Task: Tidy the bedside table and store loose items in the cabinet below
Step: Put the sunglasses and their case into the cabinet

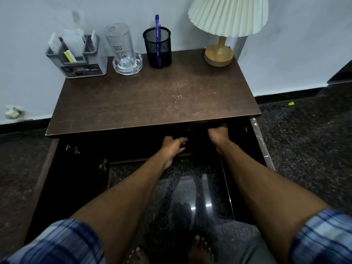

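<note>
The dark wooden bedside table point(152, 103) stands against the wall, with both cabinet doors below swung open. My left hand point(174, 144) reaches into the dark cabinet point(133, 145) just under the top's front edge. Its fingers are curved, and the dark interior hides whether they hold anything. My right hand point(219, 134) is deeper inside to the right, its fingers hidden under the tabletop. Along the back of the top stand a grey organiser point(80, 63) with papers, a tall glass point(122, 42) in a glass dish, and a black mesh pen cup point(160, 48) holding a blue pen point(157, 27).
A lamp point(219, 54) with a pleated shade stands at the back right corner. The left door point(43, 178) and right door point(262, 143) jut out toward me on either side. My bare feet are on the dark speckled floor point(304, 149). Crumpled paper point(13, 112) lies by the wall.
</note>
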Motion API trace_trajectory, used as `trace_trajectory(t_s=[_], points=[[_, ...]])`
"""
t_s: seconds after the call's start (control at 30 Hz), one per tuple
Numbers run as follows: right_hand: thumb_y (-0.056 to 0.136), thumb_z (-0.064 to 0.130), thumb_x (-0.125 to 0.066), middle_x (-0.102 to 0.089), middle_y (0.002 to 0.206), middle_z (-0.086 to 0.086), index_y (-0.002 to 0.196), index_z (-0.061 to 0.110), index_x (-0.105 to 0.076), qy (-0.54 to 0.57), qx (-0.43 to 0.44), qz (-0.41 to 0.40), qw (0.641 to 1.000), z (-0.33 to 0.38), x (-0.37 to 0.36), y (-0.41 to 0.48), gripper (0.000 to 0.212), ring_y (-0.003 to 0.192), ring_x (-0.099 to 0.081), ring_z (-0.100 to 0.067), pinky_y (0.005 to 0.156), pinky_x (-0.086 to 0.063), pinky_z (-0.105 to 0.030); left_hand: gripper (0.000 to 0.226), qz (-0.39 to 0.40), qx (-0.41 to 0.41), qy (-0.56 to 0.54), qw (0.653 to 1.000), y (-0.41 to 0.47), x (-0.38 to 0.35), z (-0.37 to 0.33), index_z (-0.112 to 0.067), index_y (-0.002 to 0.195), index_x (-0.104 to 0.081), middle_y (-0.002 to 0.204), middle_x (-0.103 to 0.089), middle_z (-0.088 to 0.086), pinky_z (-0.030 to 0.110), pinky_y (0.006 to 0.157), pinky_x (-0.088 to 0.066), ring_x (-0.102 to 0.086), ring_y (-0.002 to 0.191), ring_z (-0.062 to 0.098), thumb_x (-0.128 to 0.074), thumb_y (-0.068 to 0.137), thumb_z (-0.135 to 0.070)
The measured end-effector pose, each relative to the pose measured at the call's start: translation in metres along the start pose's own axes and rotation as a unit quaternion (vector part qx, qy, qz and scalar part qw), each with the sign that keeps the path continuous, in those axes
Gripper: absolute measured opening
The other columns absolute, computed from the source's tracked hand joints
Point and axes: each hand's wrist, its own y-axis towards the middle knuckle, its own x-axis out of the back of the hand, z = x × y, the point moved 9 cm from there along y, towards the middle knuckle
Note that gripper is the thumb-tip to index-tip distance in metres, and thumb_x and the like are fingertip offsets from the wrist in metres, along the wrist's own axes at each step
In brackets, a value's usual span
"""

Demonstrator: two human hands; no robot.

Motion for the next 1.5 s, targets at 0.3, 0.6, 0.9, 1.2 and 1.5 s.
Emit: trace_trajectory(t_s=[0.3, 0.6, 0.9, 1.2, 1.5], points=[[0.1, 0.003, -0.054, -0.053, 0.147, -0.02, 0.141, -0.003, -0.052, -0.053, 0.028, 0.017, 0.998, 0.003, -0.005, 0.013, 0.042, 0.137, -0.05, -0.032, 0.103, -0.038, -0.025, 0.043, 0.03, 0.005, -0.018, 0.999, -0.002, -0.014, -0.001, 0.01, 0.129, -0.05, 0.118, -0.061, 0.017, 0.034, 0.089, -0.053, -0.061, 0.108, 0.022, -0.065, 0.091, -0.003], [0.09, 0.021, -0.062, -0.068, 0.11, -0.031, 0.105, -0.007, -0.07, -0.286, 0.115, 0.005, 0.951, 0.036, 0.015, -0.021, 0.033, 0.107, -0.065, -0.046, 0.088, -0.054, -0.044, 0.034, 0.019, -0.015, -0.011, 1.0, -0.028, 0.011, -0.017, 0.004, 0.132, -0.05, 0.103, -0.063, 0.01, 0.038, 0.095, -0.052, -0.063, 0.104, 0.026, -0.053, 0.098, 0.0], [0.09, 0.034, -0.062, -0.073, 0.106, -0.016, 0.106, 0.019, -0.074, -0.381, 0.215, 0.069, 0.897, 0.044, 0.014, -0.084, 0.024, 0.102, -0.069, -0.037, 0.082, -0.055, -0.039, 0.031, -0.001, -0.052, 0.087, 0.995, -0.074, 0.042, -0.01, -0.014, 0.128, -0.06, 0.109, -0.068, 0.006, 0.029, 0.072, -0.055, -0.066, 0.077, 0.015, -0.051, 0.099, -0.007], [0.089, 0.035, -0.064, -0.073, 0.099, -0.004, 0.098, 0.022, -0.073, -0.331, 0.28, 0.005, 0.901, 0.062, 0.073, -0.159, 0.018, 0.096, -0.069, -0.029, 0.079, -0.056, -0.037, 0.02, -0.052, -0.114, 0.136, 0.983, -0.155, 0.07, -0.011, -0.019, 0.108, -0.063, 0.095, -0.069, 0.005, 0.025, 0.052, -0.049, -0.063, 0.067, 0.015, -0.051, 0.097, -0.009], [0.089, 0.042, -0.066, -0.05, 0.134, -0.012, 0.13, 0.018, -0.055, -0.357, 0.26, -0.036, 0.896, 0.053, 0.14, -0.214, 0.049, 0.127, -0.048, -0.034, 0.104, -0.044, -0.047, 0.015, -0.131, -0.207, 0.242, 0.939, -0.239, 0.161, -0.043, -0.012, 0.106, -0.068, 0.091, -0.069, 0.009, 0.031, 0.066, -0.049, -0.06, 0.07, 0.019, -0.063, 0.092, -0.009]])
